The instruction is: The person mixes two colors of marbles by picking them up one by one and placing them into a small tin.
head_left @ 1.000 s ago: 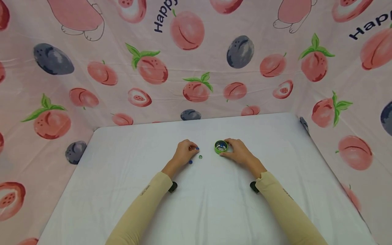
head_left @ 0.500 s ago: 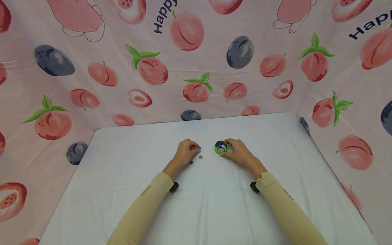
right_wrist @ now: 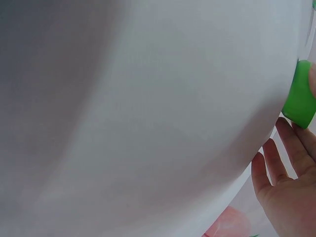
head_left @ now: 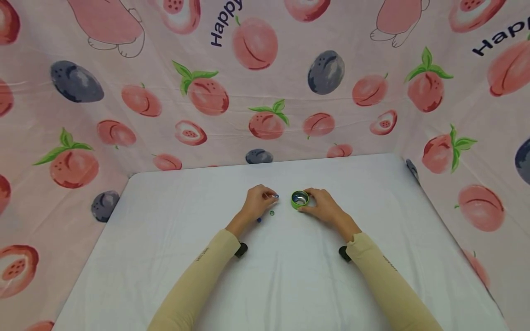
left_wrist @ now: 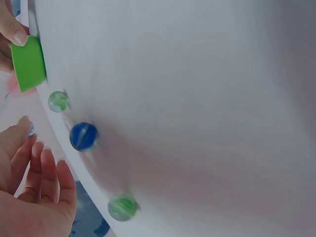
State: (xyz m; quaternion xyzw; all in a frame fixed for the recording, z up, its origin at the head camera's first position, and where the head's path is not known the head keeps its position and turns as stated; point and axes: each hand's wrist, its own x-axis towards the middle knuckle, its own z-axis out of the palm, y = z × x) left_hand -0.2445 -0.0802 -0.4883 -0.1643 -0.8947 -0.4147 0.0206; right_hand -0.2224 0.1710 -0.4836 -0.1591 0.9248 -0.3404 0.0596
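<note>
My left hand pinches a small clear-and-blue marble between thumb and forefinger, held above the table, left of the cup. Its other fingers are loosely bent in the left wrist view. With thumb and fingers on either side, my right hand grips a small round green cup with a shiny metal-like interior. The cup stands upright on the table. Below the left hand lie a green-swirled clear marble and a blue marble. Another green-swirled marble shows nearer in the left wrist view.
A white cloth covers the table. Behind and at both sides hangs a pink curtain printed with fruit. The table's back edge lies beyond the hands.
My left hand has moved a little right and away from me with the marble, closer to the cup. The right hand and cup have stayed in place.
</note>
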